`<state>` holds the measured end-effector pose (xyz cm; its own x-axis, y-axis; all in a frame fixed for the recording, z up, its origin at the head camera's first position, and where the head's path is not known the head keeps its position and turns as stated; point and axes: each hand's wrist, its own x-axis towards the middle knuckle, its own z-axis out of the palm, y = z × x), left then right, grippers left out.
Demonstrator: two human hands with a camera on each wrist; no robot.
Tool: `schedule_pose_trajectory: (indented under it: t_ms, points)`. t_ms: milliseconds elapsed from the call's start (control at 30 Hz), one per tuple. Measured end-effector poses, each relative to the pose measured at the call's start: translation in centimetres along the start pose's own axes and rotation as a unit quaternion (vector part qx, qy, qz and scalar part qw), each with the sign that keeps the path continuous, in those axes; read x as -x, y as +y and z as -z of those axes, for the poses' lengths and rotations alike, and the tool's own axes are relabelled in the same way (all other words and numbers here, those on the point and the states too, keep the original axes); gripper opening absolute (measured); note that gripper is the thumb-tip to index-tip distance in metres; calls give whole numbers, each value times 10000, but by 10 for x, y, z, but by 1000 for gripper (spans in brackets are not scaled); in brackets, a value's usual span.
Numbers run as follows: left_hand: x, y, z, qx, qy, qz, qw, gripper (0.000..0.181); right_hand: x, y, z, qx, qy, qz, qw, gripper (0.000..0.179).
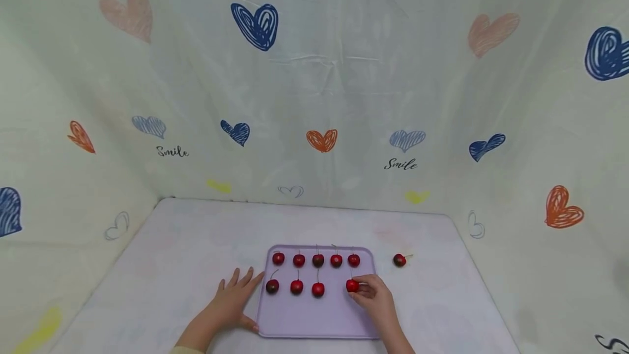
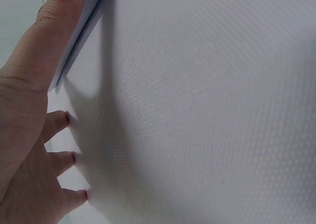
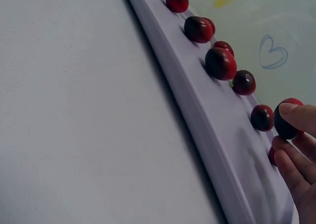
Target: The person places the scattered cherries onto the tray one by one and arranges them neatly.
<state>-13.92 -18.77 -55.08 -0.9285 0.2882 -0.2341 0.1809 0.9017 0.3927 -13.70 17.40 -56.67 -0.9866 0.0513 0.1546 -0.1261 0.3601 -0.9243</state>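
Note:
A shallow lilac tray [image 1: 314, 324] lies on the table, bearing two rows of red cherries with stems. The far row holds several, among them one cherry [image 1: 318, 260] at its middle; the nearer row has three, ending at a cherry [image 1: 318, 289]. My right hand [image 1: 377, 300] pinches another cherry [image 1: 351, 285] between thumb and fingers over the tray's right side, to the right of a gap in the nearer row. In the right wrist view the pinched cherry [image 3: 285, 125] shows dark and red. With fingers spread, my left hand [image 1: 231, 302] rests at the tray's left edge, thumb touching its rim.
One loose cherry [image 1: 399, 260] with a stem lies on the white table [image 1: 206, 239] to the right of the tray. A pale curtain [image 1: 314, 81] printed with hearts hangs behind the table and along both sides.

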Motion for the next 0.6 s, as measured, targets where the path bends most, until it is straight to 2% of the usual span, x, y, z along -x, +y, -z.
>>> schedule_pose_trajectory:
  t_ms: [167,333,500,600]
  points:
    - [-1,0,0,-70,-89,92,9999,120,-1,2,-14,901,35,660,9937,31]
    - [-2,0,1,-80,-87,60,9999,120,-2,4,-21,1493,75,1006,9836,31]
    - [-3,-2,-1,-118,-88,77,9999,120,-6,9,-23,2119,159,1624,9636,32]
    - [-3,-3,-3,-124,-83,60,9999,120,-8,10,-23,2443,166,1700,9545,31]
